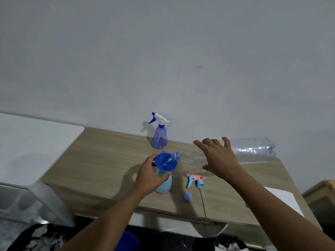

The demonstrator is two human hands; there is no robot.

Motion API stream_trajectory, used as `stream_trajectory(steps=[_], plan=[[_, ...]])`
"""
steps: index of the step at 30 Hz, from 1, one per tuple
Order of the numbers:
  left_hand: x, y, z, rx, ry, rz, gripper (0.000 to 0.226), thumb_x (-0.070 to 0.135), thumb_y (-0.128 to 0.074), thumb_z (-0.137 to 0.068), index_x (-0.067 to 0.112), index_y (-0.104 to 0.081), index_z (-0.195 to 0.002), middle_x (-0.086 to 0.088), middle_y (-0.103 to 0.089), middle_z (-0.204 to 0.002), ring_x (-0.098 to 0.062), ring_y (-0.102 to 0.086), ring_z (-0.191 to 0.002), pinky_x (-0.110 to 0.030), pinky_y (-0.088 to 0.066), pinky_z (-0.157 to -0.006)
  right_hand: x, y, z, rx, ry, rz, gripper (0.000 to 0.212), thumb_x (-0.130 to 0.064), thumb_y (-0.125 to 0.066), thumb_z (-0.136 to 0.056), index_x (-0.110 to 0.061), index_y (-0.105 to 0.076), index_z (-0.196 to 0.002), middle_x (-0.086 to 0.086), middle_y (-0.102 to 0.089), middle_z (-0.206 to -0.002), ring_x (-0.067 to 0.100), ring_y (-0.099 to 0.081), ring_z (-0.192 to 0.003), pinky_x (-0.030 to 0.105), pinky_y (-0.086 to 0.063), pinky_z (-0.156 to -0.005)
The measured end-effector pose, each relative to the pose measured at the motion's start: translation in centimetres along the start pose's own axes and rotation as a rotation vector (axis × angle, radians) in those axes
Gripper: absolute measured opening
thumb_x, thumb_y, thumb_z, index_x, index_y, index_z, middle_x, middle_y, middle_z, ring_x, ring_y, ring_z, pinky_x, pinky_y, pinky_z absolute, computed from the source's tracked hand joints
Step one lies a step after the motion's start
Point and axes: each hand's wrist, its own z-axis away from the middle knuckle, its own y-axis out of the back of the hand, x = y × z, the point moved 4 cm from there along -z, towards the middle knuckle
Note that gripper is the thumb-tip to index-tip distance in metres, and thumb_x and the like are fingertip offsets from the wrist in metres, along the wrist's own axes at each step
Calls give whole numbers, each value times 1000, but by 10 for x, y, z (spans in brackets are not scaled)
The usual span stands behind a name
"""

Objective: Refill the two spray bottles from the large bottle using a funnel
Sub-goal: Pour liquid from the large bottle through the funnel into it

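The right hand grips the large bottle mid-body; seemingly near-empty, it should feel light and crushable. The left hand grips the spray bottle under the funnel.

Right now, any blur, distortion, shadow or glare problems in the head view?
Head view: wide-angle tilts and bows the table edge; frame soft, bottom dim; soft shadows fall leftward from the blue spray bottle onto the wall and from the left hand holding the funnel onto the table; the clear large bottle in the right hand is low-contrast against the wall, with small highlights.
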Motion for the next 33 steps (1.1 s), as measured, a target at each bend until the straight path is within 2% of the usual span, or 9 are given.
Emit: stream_trajectory(steps=[4, 7, 11, 13, 15, 18, 21, 33], plan=[[1, 1, 1, 1, 3, -4, 74, 35, -90, -63, 40, -48, -124, 19, -60, -119, 1, -58, -107, -15, -47, -86, 9, -13, 5, -22, -84, -181, 95, -47, -80, -75, -38, -23, -151, -8, -44, -147, 20, -39, -139, 56, -16, -118], [2, 2, 1, 2, -4, -9, 72, 32, -91, -64, 47, -46, -119, 21, -60, -119, 3, -57, -107, -13, -45, -85, 21, -28, 13, -14, -194, -451, 95, -48, -82, -70, -41, -28, -148, -10, -48, -142, 18, -41, -134, 49, -25, -113], [2, 2, 2, 0, 3, -9, 74, 30, -91, -65, 43, -46, -122, 21, -59, -118, 5, -57, -106, -16, -46, -85, 43, -49, 29, 158, -389, -893, 96, -36, -92, -62, -30, -40, -142, -7, -49, -128, 15, -53, -115, 39, -45, -97], [2, 2, 2, -3, 7, -10, 75, 28, -91, -65, 39, -46, -124, 21, -59, -117, 5, -56, -106, -15, -45, -84, 55, -57, 40, 267, -501, -1019, 94, -28, -93, -65, -20, -41, -143, -2, -51, -128, 15, -53, -113, 30, -44, -90], [1, 1, 2, -6, 0, -12, 75, 26, -91, -65, 38, -47, -124, 21, -59, -117, 5, -57, -105, -15, -45, -83, 65, -66, 51, 312, -601, -1100, 94, -26, -91, -68, -16, -38, -146, -1, -51, -128, 16, -52, -115, 31, -46, -92], [3, 2, 2, -10, 3, -12, 74, 26, -91, -66, 38, -47, -124, 21, -59, -117, 5, -57, -105, -14, -45, -82, 75, -80, 65, 376, -710, -1193, 94, -23, -90, -70, -14, -36, -146, 4, -52, -131, 23, -56, -116, 37, -50, -95], [4, 2, 2, -12, 5, -9, 73, 25, -91, -66, 38, -48, -123, 22, -59, -117, 5, -57, -105, -12, -44, -82, 82, -86, 73, 416, -771, -1236, 92, -20, -90, -71, -13, -36, -146, 7, -52, -132, 25, -56, -115, 35, -49, -92], [2, 3, 2, -23, 9, -13, 75, 27, -92, -66, 37, -47, -125, 22, -59, -118, 3, -57, -106, -14, -44, -81, 82, -88, 78, 425, -745, -1225, 97, -27, -90, -71, -20, -32, -149, 1, -53, -127, 23, -57, -117, 33, -49, -90]])
